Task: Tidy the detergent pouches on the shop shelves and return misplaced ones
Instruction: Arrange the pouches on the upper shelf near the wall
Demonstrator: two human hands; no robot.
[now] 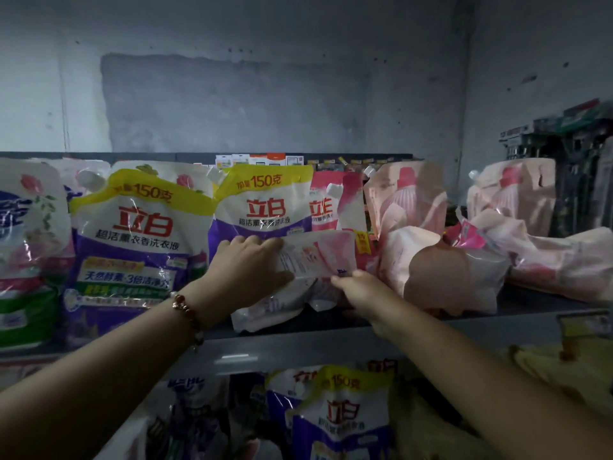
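Behind my shelf stands a grey wall [232,78] with a darker patched rectangle [232,101]. Dark packaged goods [577,167] stack at the shelf's right end; small boxed items [262,160] line its back edge.

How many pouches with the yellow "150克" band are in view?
3: one purple-and-yellow pouch upright left of the left hand, one behind it, one on the lower shelf. More may be hidden.

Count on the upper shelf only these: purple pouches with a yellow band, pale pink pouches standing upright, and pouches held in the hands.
Purple pouches: 2
Pale pink upright pouches: 2
Held pouch, in left hand and right hand: 1
Total: 5
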